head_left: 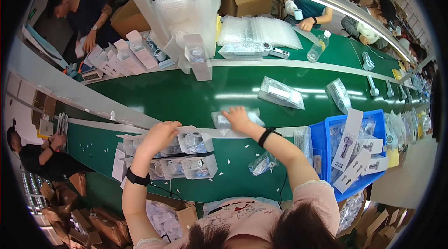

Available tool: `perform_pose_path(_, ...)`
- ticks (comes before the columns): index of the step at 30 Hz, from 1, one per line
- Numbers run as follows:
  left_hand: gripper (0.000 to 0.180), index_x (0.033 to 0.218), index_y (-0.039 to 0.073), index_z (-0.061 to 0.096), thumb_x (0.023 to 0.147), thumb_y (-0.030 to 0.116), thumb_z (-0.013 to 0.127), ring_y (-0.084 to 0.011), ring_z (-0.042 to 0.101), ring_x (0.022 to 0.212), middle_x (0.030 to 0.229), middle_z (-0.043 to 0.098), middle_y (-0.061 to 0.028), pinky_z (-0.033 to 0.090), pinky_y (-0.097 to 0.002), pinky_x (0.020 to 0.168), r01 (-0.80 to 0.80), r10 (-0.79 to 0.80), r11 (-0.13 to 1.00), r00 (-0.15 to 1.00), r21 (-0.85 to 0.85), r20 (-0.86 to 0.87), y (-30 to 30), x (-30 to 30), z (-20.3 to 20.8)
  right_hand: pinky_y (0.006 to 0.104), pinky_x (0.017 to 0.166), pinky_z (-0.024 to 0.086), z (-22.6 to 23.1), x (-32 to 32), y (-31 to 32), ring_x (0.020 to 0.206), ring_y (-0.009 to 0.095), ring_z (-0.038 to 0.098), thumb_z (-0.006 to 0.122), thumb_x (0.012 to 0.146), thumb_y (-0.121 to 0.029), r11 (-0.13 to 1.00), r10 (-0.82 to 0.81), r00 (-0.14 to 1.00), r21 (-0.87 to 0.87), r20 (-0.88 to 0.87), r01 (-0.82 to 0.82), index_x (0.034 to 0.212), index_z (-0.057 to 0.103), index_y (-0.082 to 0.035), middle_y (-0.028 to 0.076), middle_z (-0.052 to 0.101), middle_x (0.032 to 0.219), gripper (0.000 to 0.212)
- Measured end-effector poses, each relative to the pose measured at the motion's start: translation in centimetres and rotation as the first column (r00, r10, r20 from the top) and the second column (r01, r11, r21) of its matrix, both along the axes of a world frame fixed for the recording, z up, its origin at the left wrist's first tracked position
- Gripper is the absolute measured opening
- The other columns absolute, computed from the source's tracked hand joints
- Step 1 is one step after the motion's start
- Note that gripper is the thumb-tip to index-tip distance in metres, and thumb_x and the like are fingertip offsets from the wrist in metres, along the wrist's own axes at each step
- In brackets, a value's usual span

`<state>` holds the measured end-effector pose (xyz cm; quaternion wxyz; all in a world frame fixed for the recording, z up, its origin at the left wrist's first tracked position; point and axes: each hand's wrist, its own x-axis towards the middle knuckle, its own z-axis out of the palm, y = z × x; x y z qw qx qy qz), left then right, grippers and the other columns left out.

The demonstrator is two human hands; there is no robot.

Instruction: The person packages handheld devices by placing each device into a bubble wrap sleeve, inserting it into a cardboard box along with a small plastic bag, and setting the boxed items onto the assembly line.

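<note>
My right hand [238, 119] reaches over the green belt and is closed on a clear bubble-wrap pouch [221, 121] with a pale item inside. My left hand [163, 136] is bent over the back row of open white boxes, fingers curled together near the flaps; whatever they hold is hidden. Two rows of these white boxes [198, 141] stand on the near green table, with bagged pale-blue and white devices inside. A clear bag with a device [262, 163] lies on the table below my right forearm.
A blue crate [322, 132] at the right holds printed white boxes [347, 141] and bags. Bubble-wrapped devices [281, 93] lie on the belt. A metal post [105, 102] slants down at left. A bottle [319, 47] stands beyond the belt. Co-workers sit across and left.
</note>
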<state>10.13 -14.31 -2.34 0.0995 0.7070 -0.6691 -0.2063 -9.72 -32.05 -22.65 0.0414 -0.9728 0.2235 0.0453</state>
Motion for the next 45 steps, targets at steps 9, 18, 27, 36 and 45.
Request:
perform_pose_path(9, 0.016, 0.090, 0.002, 0.056, 0.075, 0.008, 0.056, -0.0363, 0.055, 0.077, 0.079, 0.058, -0.0182, 0.043, -0.0408, 0.064, -0.051, 0.051, 0.991, 0.999, 0.125, 0.006, 0.1, 0.0, 1.0, 0.0574, 0.083, 0.034, 3.8, -10.4, -2.9, 0.107, 0.035, 0.041, 0.075, 0.055, -0.037, 0.968, -0.216, 0.969, 0.154, 0.117, 0.197, 0.123, 0.038, -0.017, 0.017, 0.045, 0.111, 0.080)
perform_pose_path(18, 0.019, 0.091, 0.001, 0.056, 0.072, 0.001, 0.056, -0.0358, 0.056, 0.067, 0.072, 0.058, -0.0197, 0.044, -0.0392, 0.059, 0.047, -0.045, 0.987, 0.999, 0.152, -0.016, -0.6, 0.8, 0.4, 0.0565, 0.090, 0.030, -1.3, -11.6, -12.1, 0.097, 0.028, 0.055, 0.072, 0.060, -0.021, 0.851, -0.524, 0.839, -0.042, -0.150, 0.524, 0.123, 0.040, -0.022, 0.010, 0.058, 0.103, 0.071)
perform_pose_path(27, 0.015, 0.080, 0.000, 0.055, 0.065, -0.001, 0.057, -0.0366, 0.057, 0.074, 0.073, 0.057, -0.0212, 0.045, -0.0419, 0.063, 0.058, -0.069, 0.997, 0.966, 0.052, 0.250, 0.4, 1.9, -0.1, 0.0445, 0.093, 0.035, 9.5, -7.3, 0.0, 0.113, 0.035, 0.039, 0.075, 0.056, -0.026, 0.907, -0.019, 0.992, 0.420, 0.121, -0.034, 0.131, 0.030, -0.012, 0.018, 0.043, 0.121, 0.088)
perform_pose_path(36, 0.011, 0.069, -0.001, 0.057, 0.060, -0.005, 0.053, -0.0378, 0.056, 0.072, 0.069, 0.056, -0.0225, 0.046, -0.0428, 0.061, 0.039, -0.071, 0.993, 0.951, 0.112, 0.300, -1.3, 1.1, 0.3, 0.0378, 0.094, 0.035, 6.8, 0.8, 7.8, 0.115, 0.034, 0.039, 0.072, 0.053, -0.013, 0.483, -0.090, 0.804, 0.731, 0.588, -0.481, 0.133, 0.016, -0.007, 0.019, 0.037, 0.125, 0.098)
perform_pose_path(45, 0.017, 0.079, -0.002, 0.058, 0.062, -0.003, 0.056, -0.0371, 0.056, 0.073, 0.072, 0.058, -0.0216, 0.046, -0.0393, 0.064, 0.047, -0.039, 0.999, 0.972, -0.027, 0.231, -6.1, -1.9, 2.9, 0.0367, 0.084, 0.043, 7.7, -9.6, -3.4, 0.106, 0.028, 0.046, 0.074, 0.054, -0.015, 0.599, -0.639, 0.569, 0.799, 0.517, -0.053, 0.130, 0.016, -0.005, 0.018, 0.042, 0.118, 0.095)
